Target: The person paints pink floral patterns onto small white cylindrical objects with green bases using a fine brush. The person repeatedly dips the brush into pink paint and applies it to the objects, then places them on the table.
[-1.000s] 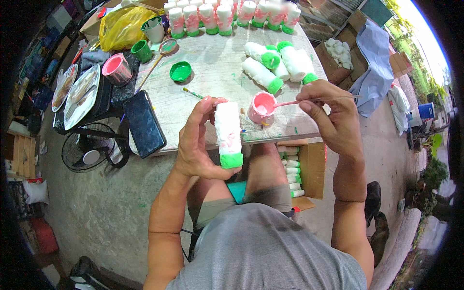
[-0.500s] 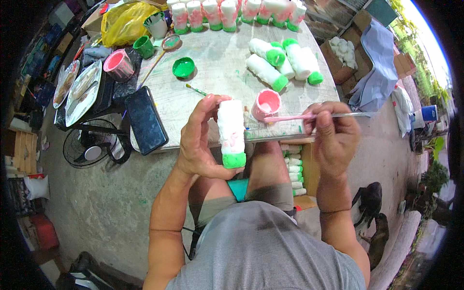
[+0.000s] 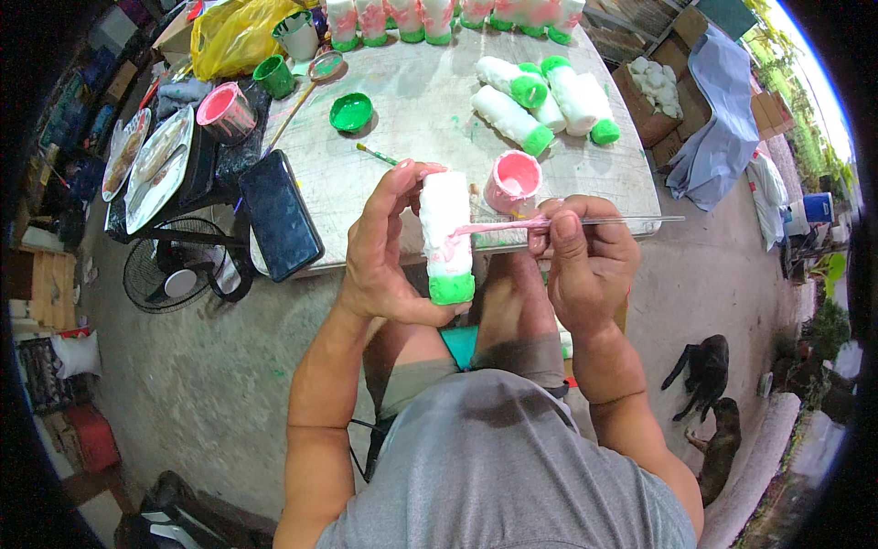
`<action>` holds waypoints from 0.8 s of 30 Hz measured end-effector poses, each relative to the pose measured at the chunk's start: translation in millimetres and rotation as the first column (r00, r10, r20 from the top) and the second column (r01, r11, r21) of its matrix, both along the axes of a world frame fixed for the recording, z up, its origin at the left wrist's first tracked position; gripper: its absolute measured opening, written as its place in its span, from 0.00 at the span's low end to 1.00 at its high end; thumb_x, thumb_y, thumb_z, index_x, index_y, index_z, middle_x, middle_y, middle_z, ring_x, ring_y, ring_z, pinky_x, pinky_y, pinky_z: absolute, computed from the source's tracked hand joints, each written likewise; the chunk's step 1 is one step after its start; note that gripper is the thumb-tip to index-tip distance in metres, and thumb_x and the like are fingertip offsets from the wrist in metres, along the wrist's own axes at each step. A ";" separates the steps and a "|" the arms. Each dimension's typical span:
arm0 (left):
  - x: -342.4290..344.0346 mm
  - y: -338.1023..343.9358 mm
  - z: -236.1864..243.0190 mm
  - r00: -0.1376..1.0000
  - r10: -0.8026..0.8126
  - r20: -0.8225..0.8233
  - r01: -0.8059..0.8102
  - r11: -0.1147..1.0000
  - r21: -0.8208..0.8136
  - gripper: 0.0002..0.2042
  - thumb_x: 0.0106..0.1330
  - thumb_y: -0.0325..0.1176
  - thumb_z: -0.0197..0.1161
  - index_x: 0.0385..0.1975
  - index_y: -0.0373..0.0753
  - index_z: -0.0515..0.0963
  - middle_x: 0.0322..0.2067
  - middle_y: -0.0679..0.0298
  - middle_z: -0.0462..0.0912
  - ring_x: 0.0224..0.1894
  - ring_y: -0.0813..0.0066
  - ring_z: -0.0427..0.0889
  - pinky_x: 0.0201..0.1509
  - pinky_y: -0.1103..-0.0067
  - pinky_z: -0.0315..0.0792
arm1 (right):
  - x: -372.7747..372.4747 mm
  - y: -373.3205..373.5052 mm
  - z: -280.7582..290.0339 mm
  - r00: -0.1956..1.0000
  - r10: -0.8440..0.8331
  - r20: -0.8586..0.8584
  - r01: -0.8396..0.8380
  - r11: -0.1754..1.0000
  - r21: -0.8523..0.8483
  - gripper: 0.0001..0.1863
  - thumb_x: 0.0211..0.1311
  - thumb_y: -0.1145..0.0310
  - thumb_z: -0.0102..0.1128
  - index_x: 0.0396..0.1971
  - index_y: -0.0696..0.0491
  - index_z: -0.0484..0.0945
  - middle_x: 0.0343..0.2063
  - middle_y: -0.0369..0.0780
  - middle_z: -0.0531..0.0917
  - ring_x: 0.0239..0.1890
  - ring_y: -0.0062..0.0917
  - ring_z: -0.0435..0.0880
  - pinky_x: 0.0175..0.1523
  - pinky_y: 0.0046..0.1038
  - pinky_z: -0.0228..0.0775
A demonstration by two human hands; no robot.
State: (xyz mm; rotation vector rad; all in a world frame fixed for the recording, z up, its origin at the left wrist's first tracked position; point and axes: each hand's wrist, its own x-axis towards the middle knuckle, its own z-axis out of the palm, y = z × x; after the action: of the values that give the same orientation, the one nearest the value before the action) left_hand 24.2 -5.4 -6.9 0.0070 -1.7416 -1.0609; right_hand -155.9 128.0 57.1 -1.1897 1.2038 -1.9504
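In my left hand (image 3: 377,247) is a bumpy white pillar candle (image 3: 446,206) with a green end, held between the thumb at the bottom and the fingers at the top. My right hand (image 3: 590,261) pinches a thin paintbrush (image 3: 512,223) with a clear handle. Its pink-coated tip touches the candle's side, where pink paint shows on the relief. Just beyond the brush, an open cup of pink paint (image 3: 515,178) stands at the table's near edge.
Several white-and-green candles (image 3: 512,117) lie on the table (image 3: 421,101); more with pink patches stand along the back. A green paint lid (image 3: 351,112), another brush (image 3: 377,154) and a dark phone (image 3: 280,215) are at left. Two dark animals (image 3: 702,366) lie on the floor at right.
My right hand has moved left, bringing the brush from beside the pink cup onto the candle. My left hand still holds the candle.
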 end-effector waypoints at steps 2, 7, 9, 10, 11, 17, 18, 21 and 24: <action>-0.9 -0.4 0.0 1.000 -0.004 -0.005 0.004 1.000 0.003 0.66 0.31 0.33 0.84 0.78 0.34 0.51 0.68 0.42 0.69 0.70 0.49 0.72 0.76 0.59 0.63 | -3.8 1.1 -1.1 0.998 0.003 0.059 -0.002 1.000 -0.005 0.06 0.76 0.73 0.61 0.43 0.61 0.78 0.38 0.42 0.86 0.34 0.16 0.81 0.42 0.19 0.76; 1.0 0.9 0.9 1.000 0.017 0.019 -0.018 1.000 0.007 0.66 0.31 0.33 0.83 0.78 0.34 0.51 0.67 0.41 0.69 0.70 0.50 0.72 0.76 0.59 0.63 | 4.8 -1.9 -0.4 0.999 0.017 0.042 -0.017 1.000 0.001 0.07 0.76 0.73 0.62 0.43 0.61 0.78 0.37 0.41 0.86 0.33 0.16 0.81 0.41 0.20 0.77; -1.0 2.7 2.4 1.000 0.030 -0.004 -0.030 0.999 0.033 0.64 0.32 0.34 0.84 0.77 0.33 0.54 0.65 0.45 0.73 0.66 0.55 0.75 0.71 0.64 0.67 | 4.3 -1.8 -1.0 0.999 -0.005 0.034 0.004 1.000 0.011 0.07 0.76 0.72 0.61 0.43 0.61 0.78 0.37 0.41 0.86 0.33 0.16 0.81 0.41 0.20 0.77; -1.2 3.1 3.3 0.999 0.039 -0.015 -0.039 0.998 0.044 0.63 0.32 0.34 0.85 0.77 0.33 0.56 0.63 0.46 0.75 0.65 0.57 0.77 0.69 0.67 0.70 | 2.4 -1.4 -2.4 0.999 -0.015 0.038 0.015 1.000 -0.004 0.07 0.76 0.72 0.61 0.43 0.61 0.78 0.37 0.41 0.86 0.33 0.16 0.81 0.41 0.19 0.77; -1.0 2.6 4.0 0.999 0.036 -0.015 -0.035 0.999 0.039 0.63 0.32 0.34 0.85 0.77 0.33 0.56 0.64 0.46 0.75 0.65 0.57 0.77 0.69 0.66 0.69 | 1.2 -1.3 -3.1 0.999 -0.026 0.041 0.027 0.999 -0.020 0.07 0.76 0.72 0.61 0.43 0.61 0.78 0.37 0.41 0.86 0.33 0.16 0.82 0.41 0.19 0.77; -2.8 4.4 4.8 0.999 0.046 -0.028 -0.045 0.998 0.054 0.63 0.32 0.34 0.85 0.77 0.33 0.56 0.64 0.47 0.74 0.66 0.57 0.77 0.70 0.67 0.68 | 1.3 -1.6 -8.1 0.993 0.015 0.118 -0.014 1.000 -0.010 0.08 0.77 0.72 0.61 0.44 0.61 0.77 0.36 0.42 0.87 0.32 0.15 0.81 0.40 0.18 0.77; -4.0 3.6 4.0 0.999 0.036 -0.039 -0.034 0.998 0.055 0.63 0.32 0.34 0.85 0.77 0.33 0.56 0.64 0.47 0.74 0.66 0.57 0.77 0.70 0.67 0.68 | 0.6 -0.6 -7.6 0.994 -0.009 0.105 0.008 1.000 0.002 0.08 0.77 0.71 0.61 0.44 0.61 0.77 0.36 0.42 0.87 0.32 0.15 0.81 0.40 0.18 0.77; -2.5 3.7 2.9 0.999 0.031 -0.040 -0.028 0.998 0.062 0.63 0.32 0.34 0.85 0.77 0.33 0.56 0.64 0.47 0.74 0.65 0.57 0.77 0.70 0.67 0.69 | -0.2 -0.7 -7.7 0.994 -0.035 0.099 0.034 0.999 0.015 0.08 0.77 0.71 0.61 0.44 0.61 0.77 0.37 0.42 0.87 0.32 0.15 0.81 0.40 0.18 0.77; -2.6 3.5 4.2 0.999 0.035 -0.032 -0.033 0.998 0.052 0.63 0.32 0.34 0.85 0.76 0.32 0.56 0.64 0.47 0.74 0.65 0.58 0.77 0.69 0.67 0.69 | -0.2 -1.2 -7.3 0.993 -0.002 0.119 0.003 1.000 -0.013 0.08 0.76 0.70 0.62 0.44 0.61 0.77 0.37 0.42 0.87 0.33 0.15 0.81 0.40 0.18 0.77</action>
State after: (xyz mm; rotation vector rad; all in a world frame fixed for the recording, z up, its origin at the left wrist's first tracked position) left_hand 21.6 -2.0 -2.7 0.0506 -1.6789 -1.0748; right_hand -156.2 126.8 49.8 -1.0627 1.1338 -2.0035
